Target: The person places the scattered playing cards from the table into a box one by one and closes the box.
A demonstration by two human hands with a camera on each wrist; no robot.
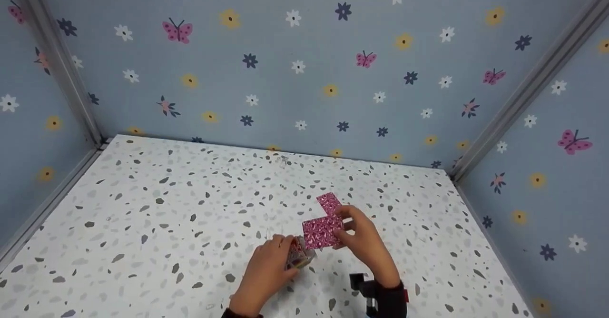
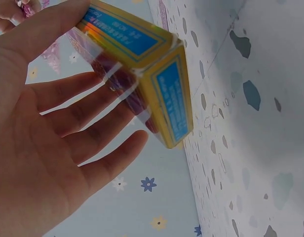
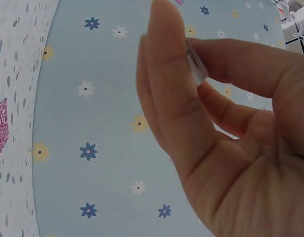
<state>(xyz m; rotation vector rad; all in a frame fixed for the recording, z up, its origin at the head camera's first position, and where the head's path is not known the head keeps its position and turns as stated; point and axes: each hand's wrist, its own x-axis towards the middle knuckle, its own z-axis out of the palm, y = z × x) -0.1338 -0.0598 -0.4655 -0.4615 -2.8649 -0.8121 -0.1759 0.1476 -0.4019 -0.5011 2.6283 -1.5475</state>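
My left hand (image 1: 270, 266) grips a small box (image 1: 299, 255) low over the speckled tabletop. Seen from the left wrist, the box (image 2: 174, 106) is yellow with blue printed panels and a see-through side, and the thumb and fingertips hold it tilted. Just right of it, my right hand (image 1: 364, 234) pinches a pink patterned card (image 1: 319, 232) between thumb and fingers. In the right wrist view only a pale edge of the card (image 3: 197, 69) shows between the fingers. A second pink patterned card (image 1: 328, 203) lies on the table behind the right hand, partly covered.
The white speckled tabletop (image 1: 157, 223) spreads around both hands. A blue flowered wall (image 1: 285, 70) stands along the back, with side walls left and right. A black wrist strap with a camera mount (image 1: 385, 296) sits on the right wrist.
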